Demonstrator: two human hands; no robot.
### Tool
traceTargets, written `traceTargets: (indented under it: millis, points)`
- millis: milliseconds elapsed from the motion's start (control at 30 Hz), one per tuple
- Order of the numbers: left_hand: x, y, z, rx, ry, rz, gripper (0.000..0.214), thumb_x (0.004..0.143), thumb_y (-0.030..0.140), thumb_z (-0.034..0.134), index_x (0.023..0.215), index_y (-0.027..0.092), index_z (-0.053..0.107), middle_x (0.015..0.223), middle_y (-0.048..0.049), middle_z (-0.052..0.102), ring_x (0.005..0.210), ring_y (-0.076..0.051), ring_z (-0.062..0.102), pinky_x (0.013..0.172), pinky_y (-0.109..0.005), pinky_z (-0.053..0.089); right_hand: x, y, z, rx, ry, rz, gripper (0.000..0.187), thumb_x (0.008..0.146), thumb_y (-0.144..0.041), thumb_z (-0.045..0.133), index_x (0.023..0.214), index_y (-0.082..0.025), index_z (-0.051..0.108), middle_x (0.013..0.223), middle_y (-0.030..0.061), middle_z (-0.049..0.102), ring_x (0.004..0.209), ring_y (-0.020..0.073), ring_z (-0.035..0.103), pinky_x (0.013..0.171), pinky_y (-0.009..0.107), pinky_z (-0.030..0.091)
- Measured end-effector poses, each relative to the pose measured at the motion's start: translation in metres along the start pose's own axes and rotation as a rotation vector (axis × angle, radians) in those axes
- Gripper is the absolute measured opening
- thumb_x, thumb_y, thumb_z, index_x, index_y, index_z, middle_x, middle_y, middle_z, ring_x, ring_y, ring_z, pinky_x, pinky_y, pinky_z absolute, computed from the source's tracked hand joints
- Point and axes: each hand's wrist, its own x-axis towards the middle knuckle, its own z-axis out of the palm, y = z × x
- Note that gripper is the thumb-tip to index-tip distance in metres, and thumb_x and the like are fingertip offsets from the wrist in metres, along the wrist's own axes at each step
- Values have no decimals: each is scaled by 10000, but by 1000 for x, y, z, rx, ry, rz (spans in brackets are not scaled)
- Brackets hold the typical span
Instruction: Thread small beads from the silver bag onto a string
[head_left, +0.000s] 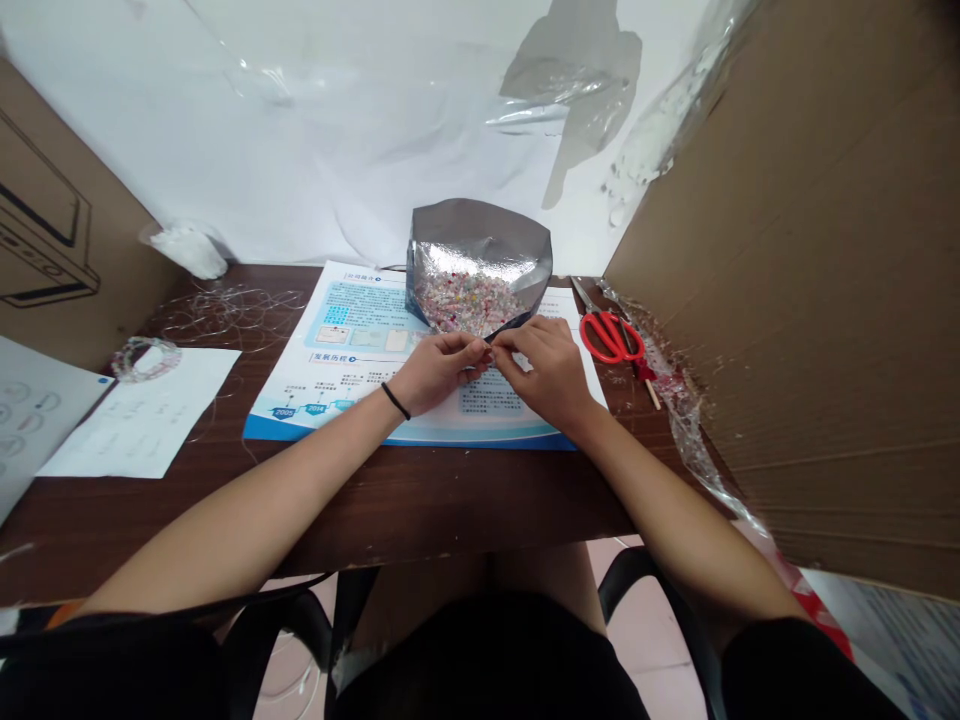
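Left hand (pixel 435 373), right hand (pixel 540 372) together, pinching unclear item (pixel 485 350) near foil bag (pixel 480 232) lip; bag gapes at twelve, within reach; red scissors (pixel 612 337) at three.

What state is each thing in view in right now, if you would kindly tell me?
Left hand: fingertips pinched together; anything held is too small to tell.
Right hand: fingertips pinched together, close beside the left.
Silver foil pouch: open, standing, holding multicoloured beads.
Red-handled scissors: closed, lying on the wooden table.
Clear thread: loosely tangled.
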Motion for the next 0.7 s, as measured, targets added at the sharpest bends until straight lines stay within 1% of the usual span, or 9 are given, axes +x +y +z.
traceTargets:
  millis: [167, 467, 567, 700]
  points:
    - [0, -1, 0, 2, -5, 7, 218, 656, 314, 731, 666, 140, 600, 654, 18, 578, 598, -51, 511, 640, -222, 436, 0, -1, 1, -2, -25, 19, 187, 881, -266, 458, 779, -205, 603, 729, 0, 674, 738, 145, 564, 763, 313, 359]
    - [1, -1, -1, -2, -11, 12, 281, 608, 355, 762, 690, 140, 600, 644, 36, 561, 596, -42, 511, 639, -211, 437, -1, -1, 2, 3, -13, 3, 177, 879, -269, 479, 792, -202, 617, 739, -6, 689, 730, 139, 569, 762, 308, 352]
    - [1, -1, 0, 13, -11, 12, 280, 613, 353, 758, 692, 138, 598, 645, 32, 567, 589, -41, 505, 636, -212, 437, -2, 0, 3, 1, -9, -5, 176, 883, -280, 482, 820, -206, 629, 746, -8, 694, 736, 138, 573, 764, 309, 352]
    - [1, -1, 0, 9, 9, -3, 279, 606, 350, 762, 704, 140, 606, 660, 21, 587, 602, -45, 510, 641, -213, 438, -3, 1, 3, 2, -51, -2, 202, 901, -296, 455, 887, -216, 640, 778, -4, 702, 752, 135, 581, 755, 309, 347]
